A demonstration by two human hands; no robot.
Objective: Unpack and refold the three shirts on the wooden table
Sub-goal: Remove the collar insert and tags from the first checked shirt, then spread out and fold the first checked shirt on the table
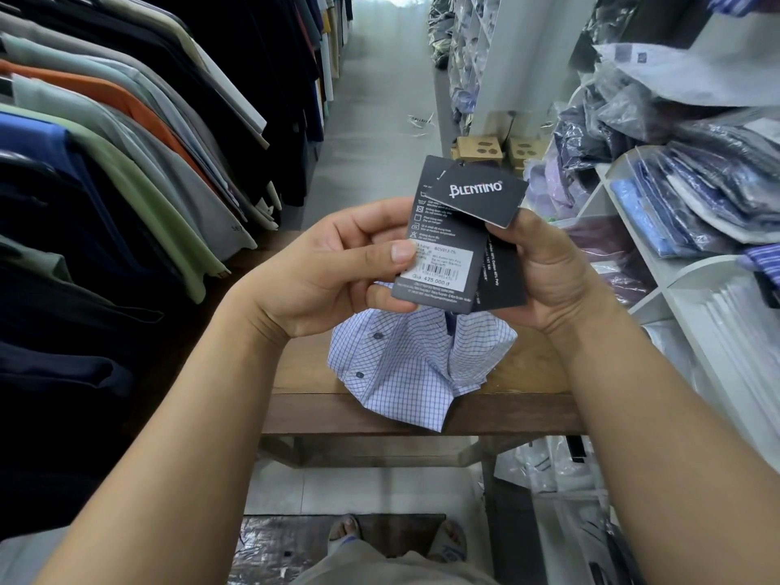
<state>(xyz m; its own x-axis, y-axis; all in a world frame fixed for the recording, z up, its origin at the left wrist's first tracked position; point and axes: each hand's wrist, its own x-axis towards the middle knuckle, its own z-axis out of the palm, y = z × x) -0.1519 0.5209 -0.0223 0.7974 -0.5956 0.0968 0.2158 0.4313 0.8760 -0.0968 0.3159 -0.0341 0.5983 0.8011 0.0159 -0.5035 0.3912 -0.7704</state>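
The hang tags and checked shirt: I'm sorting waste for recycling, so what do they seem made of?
Hang tags: probably stiff card, matt dark grey; they lie flat with crisp edges, and one carries a white barcode sticker. Checked shirt: seemingly thin woven cloth, white with fine blue checks; it creases softly.

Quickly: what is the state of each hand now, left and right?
Left hand: closed, pinching the price tag between thumb and fingers.
Right hand: closed, holding the Blentino tag.

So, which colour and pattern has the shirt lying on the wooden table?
The shirt is white with a fine blue check and dark buttons, seen best in the head view, below the hands.
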